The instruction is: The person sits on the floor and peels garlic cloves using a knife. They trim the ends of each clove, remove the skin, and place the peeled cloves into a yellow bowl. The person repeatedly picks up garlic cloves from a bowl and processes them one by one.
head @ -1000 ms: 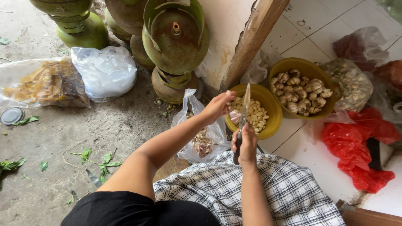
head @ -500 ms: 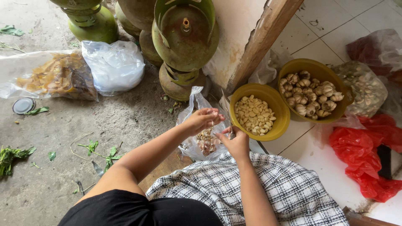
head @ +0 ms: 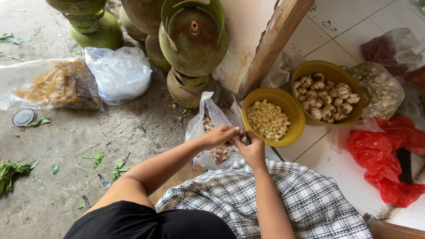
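Yellow bowl of peeled garlic cloves [head: 268, 120] sits just beyond a person's left hand [head: 220, 135] and right hand [head: 252, 149], fingers pinched together on a small knife [head: 242, 132] and clove over a clear plastic scrap bag [head: 212, 132].

We note a clear bag of brownish scraps [head: 53, 86] at left; a white bag [head: 118, 73] just beside it. A clear bag of peelings [head: 211, 132] sits at centre. Upper right: a clear bag of bulbs [head: 384, 90]. A red bag [head: 383, 155] lies right.
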